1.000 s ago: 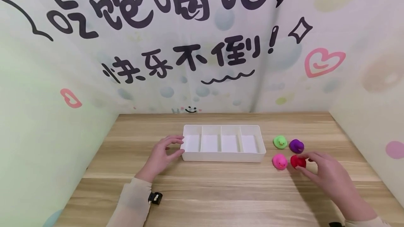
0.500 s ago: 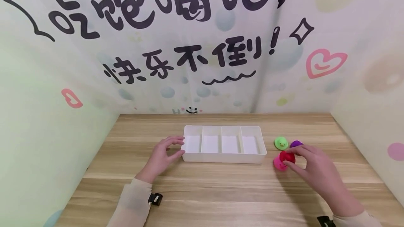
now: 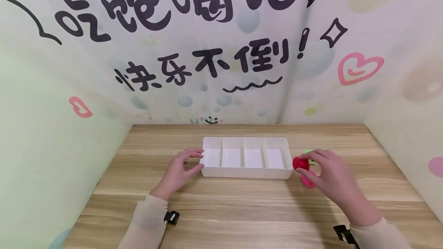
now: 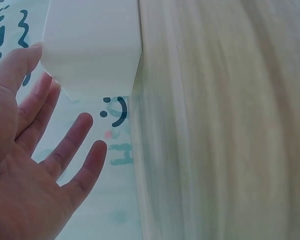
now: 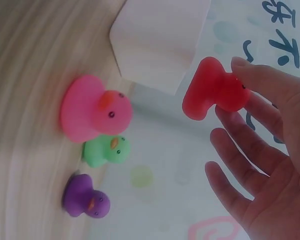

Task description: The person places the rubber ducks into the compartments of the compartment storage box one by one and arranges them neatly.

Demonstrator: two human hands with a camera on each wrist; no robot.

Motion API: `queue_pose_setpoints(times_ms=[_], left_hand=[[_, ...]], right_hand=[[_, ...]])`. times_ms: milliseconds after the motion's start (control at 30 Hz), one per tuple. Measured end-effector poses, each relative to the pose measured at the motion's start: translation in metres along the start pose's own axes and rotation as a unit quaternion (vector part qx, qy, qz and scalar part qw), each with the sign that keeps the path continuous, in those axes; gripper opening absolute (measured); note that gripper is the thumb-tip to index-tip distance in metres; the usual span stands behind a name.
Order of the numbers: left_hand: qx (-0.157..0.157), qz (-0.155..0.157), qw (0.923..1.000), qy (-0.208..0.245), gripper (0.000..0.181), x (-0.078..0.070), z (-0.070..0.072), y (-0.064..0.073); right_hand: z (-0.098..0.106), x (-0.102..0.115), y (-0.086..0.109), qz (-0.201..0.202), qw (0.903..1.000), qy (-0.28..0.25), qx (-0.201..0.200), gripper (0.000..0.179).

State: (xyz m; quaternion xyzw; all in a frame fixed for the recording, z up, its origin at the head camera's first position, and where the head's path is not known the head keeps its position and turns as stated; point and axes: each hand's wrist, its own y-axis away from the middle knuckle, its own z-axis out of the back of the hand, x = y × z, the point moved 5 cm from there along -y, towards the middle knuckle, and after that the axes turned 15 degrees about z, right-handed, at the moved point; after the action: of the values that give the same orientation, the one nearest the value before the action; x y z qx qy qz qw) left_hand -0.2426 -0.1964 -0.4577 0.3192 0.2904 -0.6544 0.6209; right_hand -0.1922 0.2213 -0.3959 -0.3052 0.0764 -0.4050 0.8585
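Note:
My right hand (image 3: 333, 178) pinches a red rubber duck (image 5: 212, 90) by its head between thumb and fingers. In the head view the duck sits just off the right end of a white box (image 3: 245, 173) with several compartments. A pink rubber duck (image 5: 90, 107) and a green rubber duck (image 5: 102, 150) stand on the table close by, partly covered by my right hand in the head view. A purple rubber duck (image 5: 85, 197) shows only in the right wrist view. At the box's left end, my left hand (image 3: 176, 172) rests thumb and fingertips against its edge, other fingers spread loosely.
The wooden table (image 3: 235, 210) carries the box near its back part. A white printed curtain (image 3: 207, 99) rises behind the table, with further walls at left and right. Both wrists wear black straps.
My right hand has lifted the red duck from beside the others and carried it left, over the pink duck, to the box's right end. The left hand has stayed at the box.

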Motion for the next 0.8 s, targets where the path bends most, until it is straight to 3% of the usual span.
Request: queue_pose_setpoints(times_ms=[300, 567, 800], left_hand=[[-0.001, -0.005, 1.0, -0.006, 0.029, -0.001, 0.0, 0.0], [0.0, -0.008, 1.0, -0.002, 0.029, 0.0, 0.001, -0.001], [-0.003, -0.012, 0.9999, -0.004, 0.027, 0.001, -0.001, -0.001]], right_hand=[[-0.008, 0.011, -0.014, 0.01, 0.9998, -0.014, -0.012, 0.032], [-0.019, 0.017, -0.023, -0.019, 0.9987, -0.042, 0.023, 0.029], [-0.03, 0.024, -0.034, -0.007, 0.9983, -0.05, 0.03, 0.027]])
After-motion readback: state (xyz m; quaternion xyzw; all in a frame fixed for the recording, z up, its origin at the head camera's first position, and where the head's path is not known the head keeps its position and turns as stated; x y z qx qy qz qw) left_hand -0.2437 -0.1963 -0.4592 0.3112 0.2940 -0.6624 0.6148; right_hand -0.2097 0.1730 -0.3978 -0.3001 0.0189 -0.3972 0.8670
